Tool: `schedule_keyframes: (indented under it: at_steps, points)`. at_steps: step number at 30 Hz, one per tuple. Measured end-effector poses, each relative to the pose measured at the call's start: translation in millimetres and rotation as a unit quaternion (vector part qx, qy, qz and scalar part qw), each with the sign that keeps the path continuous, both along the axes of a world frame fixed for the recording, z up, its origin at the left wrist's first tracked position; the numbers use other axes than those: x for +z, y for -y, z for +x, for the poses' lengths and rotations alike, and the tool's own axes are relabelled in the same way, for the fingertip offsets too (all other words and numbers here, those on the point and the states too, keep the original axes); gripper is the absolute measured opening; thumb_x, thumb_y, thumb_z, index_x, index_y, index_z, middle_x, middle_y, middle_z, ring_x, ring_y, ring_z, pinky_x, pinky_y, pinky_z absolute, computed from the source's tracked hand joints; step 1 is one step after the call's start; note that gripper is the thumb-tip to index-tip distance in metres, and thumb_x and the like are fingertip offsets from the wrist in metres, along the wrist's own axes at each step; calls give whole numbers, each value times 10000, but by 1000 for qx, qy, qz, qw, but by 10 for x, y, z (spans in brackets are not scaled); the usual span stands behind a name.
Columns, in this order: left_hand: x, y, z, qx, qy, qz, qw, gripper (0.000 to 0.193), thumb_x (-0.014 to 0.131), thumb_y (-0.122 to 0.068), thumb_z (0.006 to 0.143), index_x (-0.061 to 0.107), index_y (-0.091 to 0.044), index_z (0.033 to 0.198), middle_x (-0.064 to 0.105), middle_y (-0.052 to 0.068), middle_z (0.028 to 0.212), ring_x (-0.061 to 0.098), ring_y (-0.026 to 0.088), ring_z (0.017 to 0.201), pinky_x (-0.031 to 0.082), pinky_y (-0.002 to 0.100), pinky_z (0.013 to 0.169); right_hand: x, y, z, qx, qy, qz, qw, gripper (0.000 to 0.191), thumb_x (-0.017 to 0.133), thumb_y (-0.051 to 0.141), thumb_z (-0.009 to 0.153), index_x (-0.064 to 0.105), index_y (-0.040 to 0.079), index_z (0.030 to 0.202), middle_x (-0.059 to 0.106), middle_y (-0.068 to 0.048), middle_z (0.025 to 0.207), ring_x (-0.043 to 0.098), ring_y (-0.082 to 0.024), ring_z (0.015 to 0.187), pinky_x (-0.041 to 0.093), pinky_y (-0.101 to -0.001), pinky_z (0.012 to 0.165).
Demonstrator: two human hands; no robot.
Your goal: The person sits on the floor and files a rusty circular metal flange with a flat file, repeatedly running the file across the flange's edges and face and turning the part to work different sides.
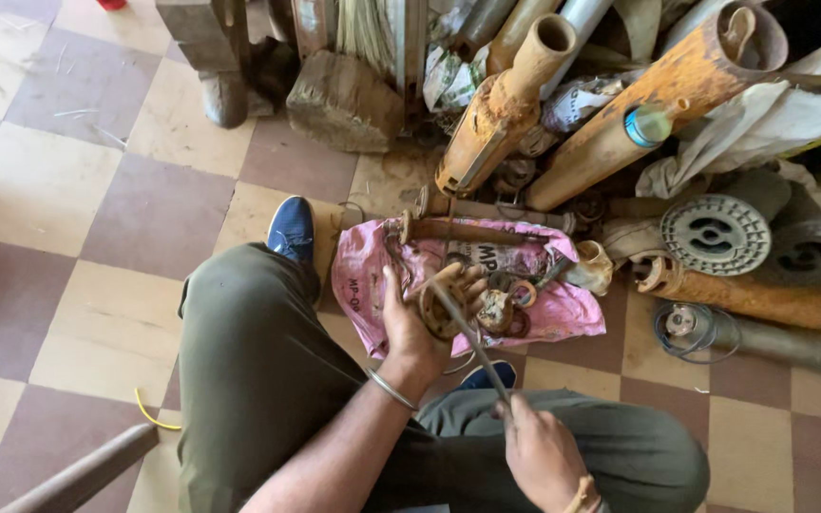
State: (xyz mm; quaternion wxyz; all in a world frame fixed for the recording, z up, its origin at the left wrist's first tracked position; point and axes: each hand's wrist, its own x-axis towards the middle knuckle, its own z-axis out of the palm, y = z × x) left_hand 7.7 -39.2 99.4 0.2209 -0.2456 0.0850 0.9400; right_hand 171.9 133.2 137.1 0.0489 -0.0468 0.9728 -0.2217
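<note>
Left hand [417,318] is gripping a rusty ring part [441,306] over the pink bag [363,275] holding 1 shaft [467,231], right hand [539,448] is clenching a thin rod [472,337].

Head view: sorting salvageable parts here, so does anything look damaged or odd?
The long orange-brown metal pipes leaning behind the pink plastic sack are heavily rusted. The round rusty metal part in the left hand is corroded too.

Checkered floor [97,190] of cream and mauve tiles is lying scuffed under soft daylight, while rusty pipes [610,123] are piling up along the far edge (wooden blocks [344,100] beside them).
</note>
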Motion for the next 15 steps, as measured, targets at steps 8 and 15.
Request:
schedule_keyframes:
  at_steps: [8,15]
  points:
    - [-1,-18,8,23,-16,39,999,993,241,-796,959,583,76,1289,658,269,1251,666,388,1152,533,490,1024,-117,128,56,-131,-147,-91,976,218,601,287,1039,680,93,981,620,-98,663,398,-41,609,381,-326,528]
    - [-6,-41,12,30,-25,20,999,956,248,-755,959,577,72,1307,650,254,1315,653,381,1221,517,491,1049,117,332,-90,-123,23,43,991,152,596,192,944,663,59,972,676,-180,603,701,-364,603,488,-493,535]
